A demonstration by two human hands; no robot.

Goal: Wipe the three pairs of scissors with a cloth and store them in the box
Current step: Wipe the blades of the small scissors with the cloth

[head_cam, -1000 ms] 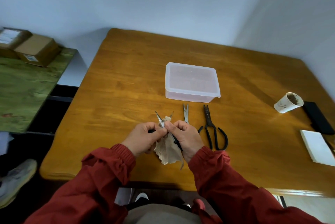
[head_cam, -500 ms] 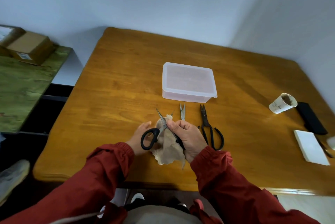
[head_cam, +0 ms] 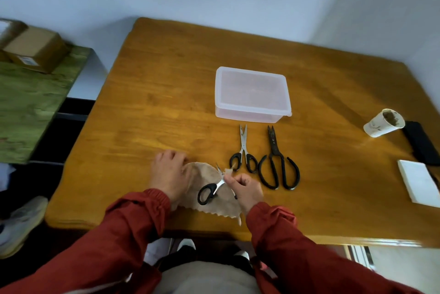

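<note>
The right hand (head_cam: pixel 245 189) pinches 1 pair of scissors (head_cam: pixel 212 187) by the blades through a fold of the tan cloth (head_cam: pixel 214 208), spread on the table (head_cam: pixel 154 115) near its front edge. The left hand (head_cam: pixel 170 174) rests on the cloth's left edge, fingers bent; whether it grips the cloth I cannot tell. The other 2 pairs, small scissors (head_cam: pixel 243 148) and big black scissors (head_cam: pixel 275 151), lie side by side beside the right hand, tips toward the lidded box (head_cam: pixel 252 93).
</note>
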